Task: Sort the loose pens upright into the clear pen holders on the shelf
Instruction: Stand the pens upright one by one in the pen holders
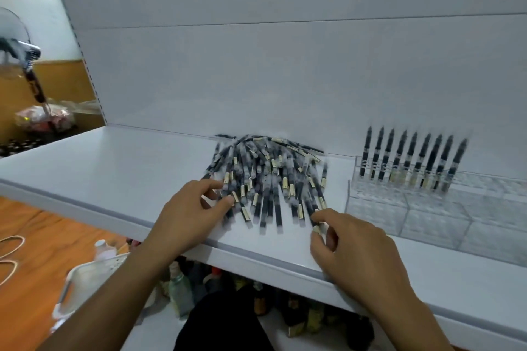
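A heap of loose black pens (pixel 266 177) with cream labels lies on the white shelf (pixel 119 168). To its right stands the clear pen holder (pixel 433 214), with several black pens (pixel 410 161) upright in its back row. My left hand (pixel 188 214) rests at the heap's left edge, fingertips touching pens there. My right hand (pixel 353 248) is at the heap's right front corner, where its thumb and forefinger pinch the near end of a black pen (pixel 320 208).
The shelf's grey front edge (pixel 256 259) runs under both wrists. Below it stand bottles (pixel 179 291) on a lower shelf and a white tray (pixel 85 282). At the left, a wooden floor and a fan (pixel 17 48).
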`<state>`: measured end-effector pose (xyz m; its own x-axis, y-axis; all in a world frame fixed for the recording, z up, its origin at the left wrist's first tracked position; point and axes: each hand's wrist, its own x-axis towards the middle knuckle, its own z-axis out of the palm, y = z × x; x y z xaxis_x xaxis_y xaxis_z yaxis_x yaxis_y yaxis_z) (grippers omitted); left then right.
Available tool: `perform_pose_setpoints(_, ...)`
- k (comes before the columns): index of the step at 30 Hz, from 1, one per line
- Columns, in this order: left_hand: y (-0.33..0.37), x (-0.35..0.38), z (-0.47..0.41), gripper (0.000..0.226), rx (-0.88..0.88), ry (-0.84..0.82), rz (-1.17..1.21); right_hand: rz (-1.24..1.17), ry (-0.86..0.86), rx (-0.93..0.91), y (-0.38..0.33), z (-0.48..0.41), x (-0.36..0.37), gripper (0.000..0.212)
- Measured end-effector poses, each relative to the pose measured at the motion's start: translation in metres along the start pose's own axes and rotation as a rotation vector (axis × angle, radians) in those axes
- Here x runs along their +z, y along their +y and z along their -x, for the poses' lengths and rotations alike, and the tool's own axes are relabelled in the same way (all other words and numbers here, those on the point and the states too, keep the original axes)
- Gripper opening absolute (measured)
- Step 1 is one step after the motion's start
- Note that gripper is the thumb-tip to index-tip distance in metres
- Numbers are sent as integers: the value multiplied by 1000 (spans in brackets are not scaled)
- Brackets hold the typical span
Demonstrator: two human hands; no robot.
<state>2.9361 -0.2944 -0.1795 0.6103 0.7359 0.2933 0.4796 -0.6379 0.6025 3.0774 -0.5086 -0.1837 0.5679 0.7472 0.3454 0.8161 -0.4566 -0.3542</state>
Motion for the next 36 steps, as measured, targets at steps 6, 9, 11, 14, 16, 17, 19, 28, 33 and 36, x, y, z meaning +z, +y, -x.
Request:
perform_pose_setpoints(6,-8,-4,-22,31,-68,88,50,-83,-45,-21,3,0,-3,20)
perform_pose_setpoints(9,-12,-1,-35,31,-83,50,1,-23,-83,-73,0,0,-4,24)
perform_pose_setpoints(11,-10,1,-46,33,-90,3,-43,-28,-98,-54,-2,-1,-5,19)
perform_pose_setpoints(14,-2,3,-68,40,-109,-51,-175,-52,-88,-21,0,-2,-5,11)
perform_pose_setpoints(16,6,3,-83,43,-102,-68,-262,-101,-73,-4,1,-1,-3,9)
perform_pose_setpoints(17,11,4,-89,43,-101,-78,-295,-143,-59,9,3,-1,-2,9)
perform_pose_setpoints(19,17,7,-97,42,-106,-113,-339,-224,-26,26,6,-1,0,11)
perform_pose_setpoints(28,23,12,-119,19,-250,-182,-144,-529,4,76,14,-7,1,18)
perform_pose_setpoints(33,32,19,-120,17,-211,-178,-19,-578,10,101,17,-9,2,23)
perform_pose_setpoints(36,37,24,-123,17,-171,-183,-169,-595,-5,117,19,-10,3,23)
